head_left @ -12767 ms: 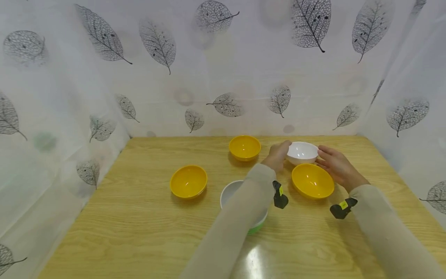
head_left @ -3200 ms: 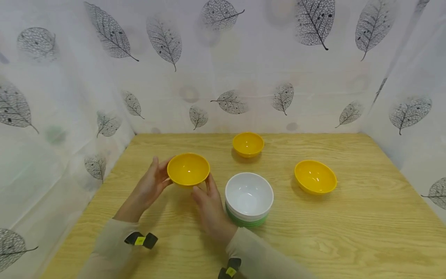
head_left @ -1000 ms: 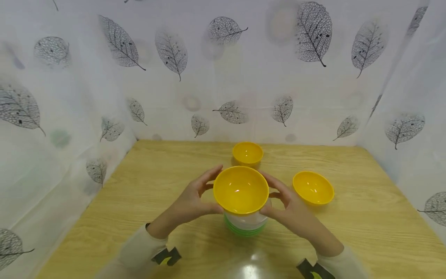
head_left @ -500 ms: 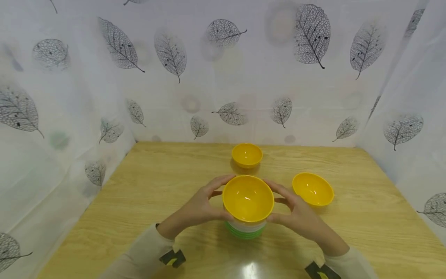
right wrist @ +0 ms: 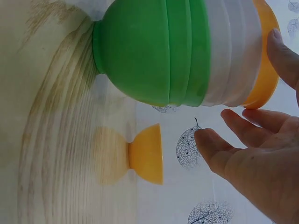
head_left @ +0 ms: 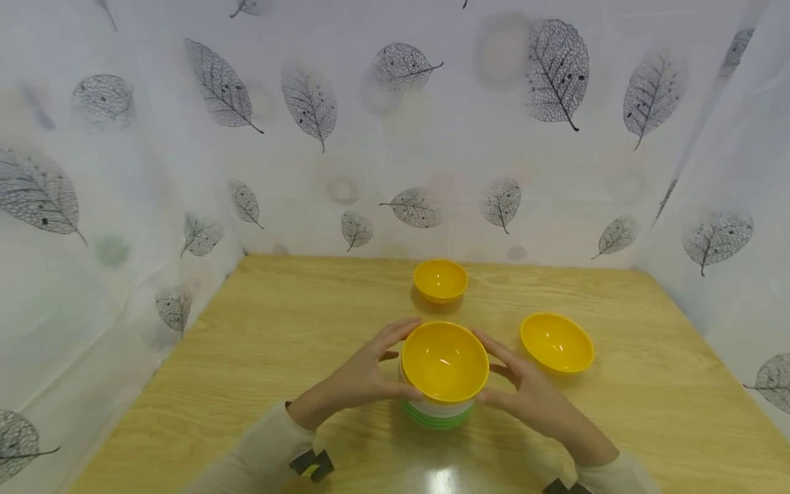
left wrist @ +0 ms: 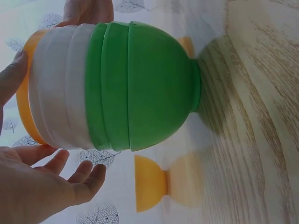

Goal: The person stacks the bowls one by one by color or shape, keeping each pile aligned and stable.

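A yellow bowl point(head_left: 444, 363) sits at the top of a stack, nested in white bowls point(left wrist: 56, 88), with green bowls point(left wrist: 154, 84) below them. The lowest green bowl stands upright on the table. My left hand point(head_left: 373, 370) holds the yellow bowl's left side, thumb at the near rim and index finger at the far rim. On the opposite side, my right hand point(head_left: 527, 391) pinches the same rim between thumb and index finger. The other fingers of both hands are spread beside the stack. The inside of the white and green bowls is hidden.
One yellow bowl point(head_left: 440, 283) stands behind the stack near the table's back edge. Another yellow bowl point(head_left: 557, 344) stands to the right, close beyond the right hand. A leaf-print curtain point(head_left: 395, 151) encloses the wooden table point(head_left: 290, 302) at the back and sides.
Earlier, both hands held a white bowl at the back right. The left yellow bowl was then lifted, carried right over the stack and lowered into the top white bowl.
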Demonstrator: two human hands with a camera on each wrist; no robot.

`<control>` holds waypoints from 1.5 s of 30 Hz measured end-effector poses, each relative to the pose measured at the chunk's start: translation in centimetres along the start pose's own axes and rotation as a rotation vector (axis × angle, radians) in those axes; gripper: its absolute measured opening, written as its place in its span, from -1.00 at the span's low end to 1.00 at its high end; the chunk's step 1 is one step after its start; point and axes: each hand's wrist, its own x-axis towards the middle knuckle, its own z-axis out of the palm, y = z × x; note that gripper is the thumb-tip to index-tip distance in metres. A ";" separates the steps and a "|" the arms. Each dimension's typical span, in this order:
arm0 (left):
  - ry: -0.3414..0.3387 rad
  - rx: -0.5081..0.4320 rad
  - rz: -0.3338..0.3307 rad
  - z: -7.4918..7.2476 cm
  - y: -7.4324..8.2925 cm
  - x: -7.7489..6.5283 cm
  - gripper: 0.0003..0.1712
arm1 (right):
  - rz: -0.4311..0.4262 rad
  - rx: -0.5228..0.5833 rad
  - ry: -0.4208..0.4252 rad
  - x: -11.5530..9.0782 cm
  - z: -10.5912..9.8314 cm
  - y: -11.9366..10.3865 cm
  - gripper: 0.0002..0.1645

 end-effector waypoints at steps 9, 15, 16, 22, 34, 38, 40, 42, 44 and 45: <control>-0.035 -0.029 -0.039 0.1 -0.2 -0.3 0.05 | -0.035 0.019 -0.003 -0.2 0.4 0.3 -0.08; -0.051 -0.047 -0.067 0.0 -0.2 -0.3 0.04 | -0.044 0.026 -0.013 -0.3 0.5 0.3 -0.07; -0.054 -0.049 -0.071 0.0 -0.2 -0.3 0.04 | -0.040 0.029 -0.014 -0.3 0.5 0.3 -0.08; -0.057 -0.043 -0.070 0.0 -0.2 -0.3 0.01 | -0.026 0.044 -0.025 -0.3 0.5 0.3 -0.09; 0.015 0.031 0.030 -1.4 -0.2 -0.1 -0.36 | 0.142 0.064 0.054 -0.1 -0.3 -0.1 -0.53; 0.175 0.041 0.113 -2.7 0.1 1.0 -0.66 | 0.155 0.099 0.255 0.1 -0.7 0.1 -0.66; 0.238 0.027 0.134 -3.5 0.5 1.7 -0.72 | 0.165 0.111 0.331 0.2 -0.9 -0.1 -0.69; 0.289 0.013 0.153 -4.4 0.7 2.5 -0.75 | 0.169 0.108 0.374 0.4 -1.4 -0.3 -0.68; 0.332 -0.010 0.177 -5.2 0.9 3.5 -0.76 | 0.171 0.105 0.392 0.8 -1.9 -0.7 -0.65; 0.352 -0.021 0.190 -5.6 1.0 4.0 -0.76 | 0.172 0.109 0.400 1.0 -2.2 -0.9 -0.63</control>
